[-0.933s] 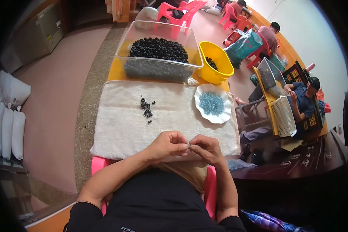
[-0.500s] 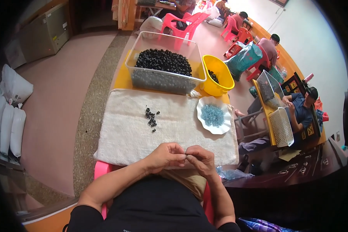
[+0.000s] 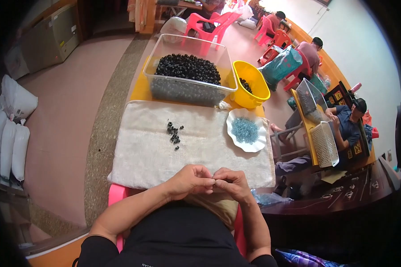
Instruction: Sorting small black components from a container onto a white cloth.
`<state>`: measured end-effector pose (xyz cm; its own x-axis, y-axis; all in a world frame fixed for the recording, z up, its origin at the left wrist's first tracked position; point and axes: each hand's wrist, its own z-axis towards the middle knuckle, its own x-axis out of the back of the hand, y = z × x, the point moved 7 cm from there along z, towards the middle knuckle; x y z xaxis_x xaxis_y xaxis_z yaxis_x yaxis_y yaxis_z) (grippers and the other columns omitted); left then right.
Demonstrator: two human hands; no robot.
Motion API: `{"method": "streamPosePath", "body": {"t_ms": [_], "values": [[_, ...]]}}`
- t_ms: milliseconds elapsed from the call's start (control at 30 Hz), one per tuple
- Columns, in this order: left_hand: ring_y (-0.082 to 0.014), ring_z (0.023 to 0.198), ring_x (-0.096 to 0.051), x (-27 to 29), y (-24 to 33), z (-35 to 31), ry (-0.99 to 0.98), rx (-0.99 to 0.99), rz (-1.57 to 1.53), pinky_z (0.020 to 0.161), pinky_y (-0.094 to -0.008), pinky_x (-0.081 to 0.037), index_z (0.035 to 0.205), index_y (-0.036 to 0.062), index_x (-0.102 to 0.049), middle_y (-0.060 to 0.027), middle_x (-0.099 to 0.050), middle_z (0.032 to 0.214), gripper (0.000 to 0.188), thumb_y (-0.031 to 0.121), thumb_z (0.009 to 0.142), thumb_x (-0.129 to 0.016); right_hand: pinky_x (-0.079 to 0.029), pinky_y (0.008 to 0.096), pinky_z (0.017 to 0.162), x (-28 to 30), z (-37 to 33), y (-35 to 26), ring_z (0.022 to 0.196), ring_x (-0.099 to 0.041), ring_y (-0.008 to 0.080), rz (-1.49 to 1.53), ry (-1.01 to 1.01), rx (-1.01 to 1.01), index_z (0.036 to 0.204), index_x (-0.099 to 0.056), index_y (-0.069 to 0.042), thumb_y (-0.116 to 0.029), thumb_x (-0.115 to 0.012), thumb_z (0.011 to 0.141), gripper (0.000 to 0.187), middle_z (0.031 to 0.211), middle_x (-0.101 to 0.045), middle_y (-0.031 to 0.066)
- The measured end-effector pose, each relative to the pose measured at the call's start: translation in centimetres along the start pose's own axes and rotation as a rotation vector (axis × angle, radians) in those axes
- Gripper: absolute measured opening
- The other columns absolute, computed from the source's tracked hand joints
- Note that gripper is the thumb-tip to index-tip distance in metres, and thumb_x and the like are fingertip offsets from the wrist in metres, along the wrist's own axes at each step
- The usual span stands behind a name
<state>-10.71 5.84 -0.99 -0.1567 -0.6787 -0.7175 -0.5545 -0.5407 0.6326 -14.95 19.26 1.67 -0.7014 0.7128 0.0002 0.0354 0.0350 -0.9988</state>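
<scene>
Above my lap, at the near edge of the white cloth (image 3: 140, 147), the fingertips of my left hand (image 3: 190, 181) and my right hand (image 3: 234, 183) meet in a pinch. Whatever sits between them is too small and covered to make out. Farther up the cloth lies a loose cluster of small black ring-like parts (image 3: 170, 129). To its right stands a white scalloped dish (image 3: 230, 131) holding many tiny clear-blue pieces (image 3: 245, 130), like beads.
Behind the cloth are a clear plastic bin (image 3: 187, 91) heaped with black parts and a yellow tub (image 3: 254, 99) with a few more. A co-worker (image 3: 346, 124) sits at the right by a white basket (image 3: 324, 144). White sacks (image 3: 18, 149) line the left; pink chairs (image 3: 209, 29) stand beyond.
My right hand's fingers have shifted slightly against the left fingertips, which stay pinched in the same place. The black parts and the dish lie as before.
</scene>
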Motion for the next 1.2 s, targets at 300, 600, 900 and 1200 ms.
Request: {"method": "streamPosePath", "body": {"t_ms": [300, 600, 900, 1200], "values": [[-0.0137, 0.078, -0.064, 1.5, 0.9, -0.7, 0.116, -0.172, -0.109, 0.077, -0.0284, -0.057, 0.096, 0.0036, -0.059, -0.0055, -0.064, 0.090, 0.012, 0.007, 0.090, -0.069, -0.050, 0.0262, 0.071, -3.5, 0.0, -2.5, 0.079, -0.062, 0.0169, -0.586, 0.146, 0.389, 0.131, -0.056, -0.005, 0.004, -0.061, 0.090, 0.042, 0.114, -0.053, 0.0140], [-0.0130, 0.083, -0.064, 2.7, 2.0, -3.0, 0.241, -0.345, -0.126, 0.078, -0.0286, -0.058, 0.099, 0.0020, -0.061, -0.0043, -0.063, 0.093, 0.011, 0.005, 0.091, -0.067, -0.051, 0.0361, 0.070, -2.3, 6.3, -4.4, 0.083, -0.065, 0.0281, -0.731, 0.177, 0.288, 0.097, -0.069, -0.002, -0.007, -0.067, 0.085, 0.014, 0.094, -0.066, 0.0133], [-0.0125, 0.080, -0.066, 3.0, 2.3, -4.5, 0.286, -0.443, -0.049, 0.077, -0.0270, -0.059, 0.098, 0.0002, -0.061, -0.0053, -0.064, 0.090, 0.008, 0.002, 0.091, -0.065, -0.054, 0.0381, 0.068, -6.1, 12.2, -3.1, 0.079, -0.067, 0.0303, -1.064, 0.069, 0.415, 0.096, -0.071, -0.009, -0.012, -0.069, 0.081, 0.015, 0.095, -0.066, 0.0078], [-0.0126, 0.076, -0.066, 3.6, 2.5, -4.3, 0.296, -0.475, -0.080, 0.074, -0.0259, -0.059, 0.098, 0.0011, -0.062, -0.0057, -0.065, 0.087, 0.009, 0.002, 0.090, -0.066, -0.053, 0.0394, 0.071, -7.2, 12.9, -2.6, 0.083, -0.064, 0.0291, -1.277, -0.023, 0.438, 0.085, -0.065, -0.006, -0.018, -0.065, 0.084, 0.012, 0.092, -0.064, 0.0094]]}}
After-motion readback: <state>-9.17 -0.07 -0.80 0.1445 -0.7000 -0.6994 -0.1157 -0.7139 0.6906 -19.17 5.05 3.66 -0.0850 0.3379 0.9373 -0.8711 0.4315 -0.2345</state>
